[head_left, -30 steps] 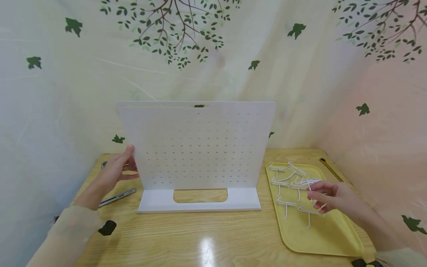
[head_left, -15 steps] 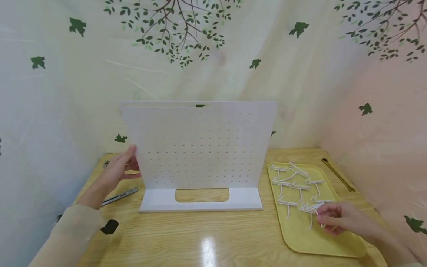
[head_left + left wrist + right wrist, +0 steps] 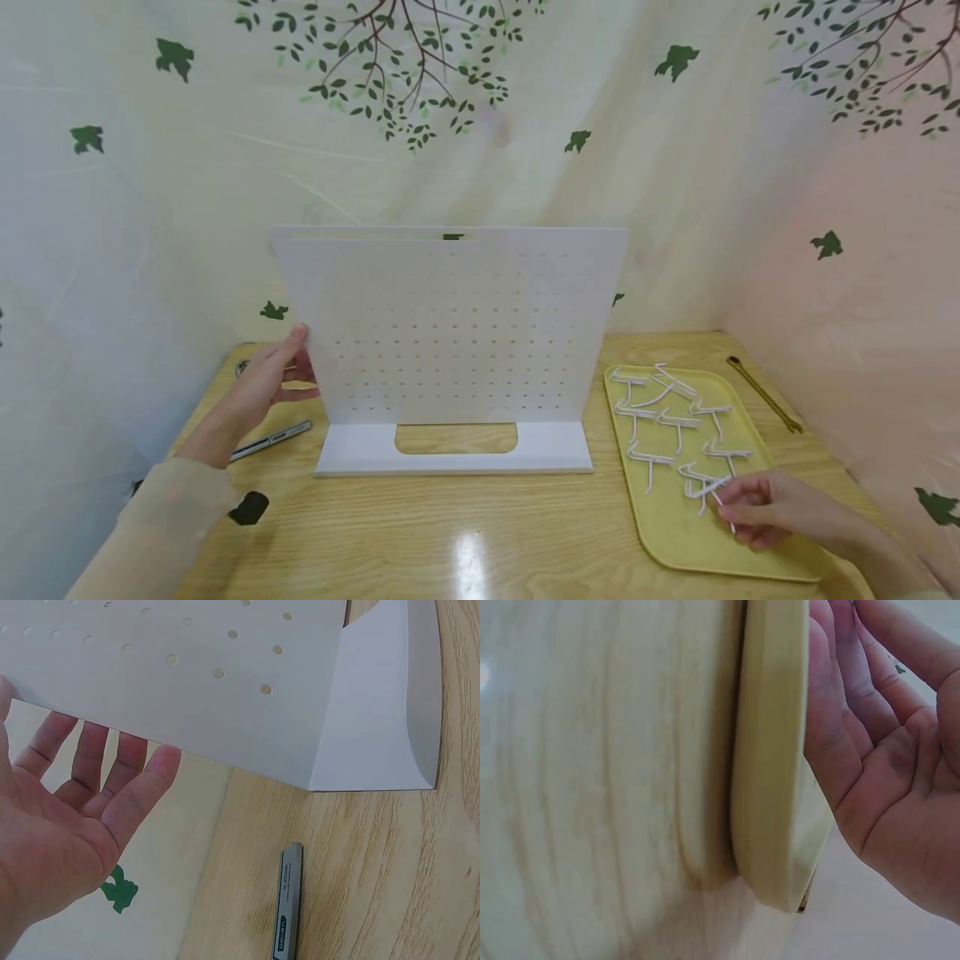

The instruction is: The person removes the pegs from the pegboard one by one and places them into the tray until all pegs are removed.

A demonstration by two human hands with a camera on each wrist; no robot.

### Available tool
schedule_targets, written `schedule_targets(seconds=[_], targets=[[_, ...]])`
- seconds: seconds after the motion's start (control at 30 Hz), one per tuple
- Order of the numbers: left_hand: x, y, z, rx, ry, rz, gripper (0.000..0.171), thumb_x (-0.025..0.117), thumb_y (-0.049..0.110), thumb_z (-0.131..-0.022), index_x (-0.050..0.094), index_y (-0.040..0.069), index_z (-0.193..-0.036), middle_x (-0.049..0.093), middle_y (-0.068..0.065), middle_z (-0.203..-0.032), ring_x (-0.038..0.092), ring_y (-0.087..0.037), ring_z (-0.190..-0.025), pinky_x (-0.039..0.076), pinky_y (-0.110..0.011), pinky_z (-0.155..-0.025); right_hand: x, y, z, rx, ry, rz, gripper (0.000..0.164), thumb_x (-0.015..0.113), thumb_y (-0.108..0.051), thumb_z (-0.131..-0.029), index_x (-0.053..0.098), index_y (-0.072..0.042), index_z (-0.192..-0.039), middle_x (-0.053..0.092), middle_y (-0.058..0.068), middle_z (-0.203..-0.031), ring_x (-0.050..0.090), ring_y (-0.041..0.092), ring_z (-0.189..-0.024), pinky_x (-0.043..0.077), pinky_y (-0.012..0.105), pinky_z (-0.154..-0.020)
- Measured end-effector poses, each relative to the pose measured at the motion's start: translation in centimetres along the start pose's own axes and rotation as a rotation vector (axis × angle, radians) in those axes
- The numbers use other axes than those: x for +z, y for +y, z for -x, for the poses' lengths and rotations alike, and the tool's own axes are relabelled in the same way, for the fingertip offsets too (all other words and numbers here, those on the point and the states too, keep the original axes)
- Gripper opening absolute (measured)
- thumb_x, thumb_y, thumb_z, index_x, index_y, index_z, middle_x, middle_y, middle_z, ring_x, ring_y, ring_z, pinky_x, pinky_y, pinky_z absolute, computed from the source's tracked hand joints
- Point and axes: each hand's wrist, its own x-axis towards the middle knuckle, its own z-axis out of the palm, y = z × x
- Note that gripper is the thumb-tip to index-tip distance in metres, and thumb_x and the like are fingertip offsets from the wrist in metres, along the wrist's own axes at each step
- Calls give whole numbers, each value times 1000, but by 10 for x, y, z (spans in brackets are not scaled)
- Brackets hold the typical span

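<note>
A white pegboard [image 3: 450, 333] stands upright on its base [image 3: 457, 464] in the head view. My left hand [image 3: 262, 385] holds its left edge, thumb in front; the left wrist view shows the fingers [image 3: 90, 742] reaching behind the panel. Over the front part of the yellow tray [image 3: 675, 546], my right hand [image 3: 787, 507] pinches a white wire pegboard hook [image 3: 711, 487], which overlaps another hook lying there. Several more hooks [image 3: 678, 422] lie spread in rows on the tray. In the right wrist view the tray's side hides the right fingertips and the hook.
A slim grey tool [image 3: 272, 439] with printed lettering lies left of the base. Right of the tray lies a gold-coloured wrench [image 3: 765, 394]. A small round metal thing [image 3: 242, 367] shows behind the left hand. A leaf-printed cloth [image 3: 480, 183] hangs behind the table.
My right hand has moved toward the front of the tray with its hook, and the hooks behind it show separately now. My left hand stays at the pegboard's edge.
</note>
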Motion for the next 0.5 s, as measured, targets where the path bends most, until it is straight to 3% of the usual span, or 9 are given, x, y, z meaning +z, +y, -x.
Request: schedule_targets(seconds=[0.23, 0.5], targets=[[-1, -1, -1, 6, -5, 3, 72, 34, 60, -106, 56, -7, -118, 62, -16, -110, 68, -23, -98, 60, -44, -84, 3, 5, 3, -19, -21, -11, 23, 52, -2, -105, 57, 16, -117, 71, 7, -90, 68, 10, -76, 58, 24, -63], [-1, -1, 0, -4, 0, 10, 72, 34, 61, -105, 56, -6, -121, 63, -15, -109, 68, -22, -98, 60, -46, -85, -2, 8, 9, 28, -21, 34, 20, 54, -5, -104, 61, 12, -112, 71, 5, -84, 66, 9, -72, 56, 22, -59]])
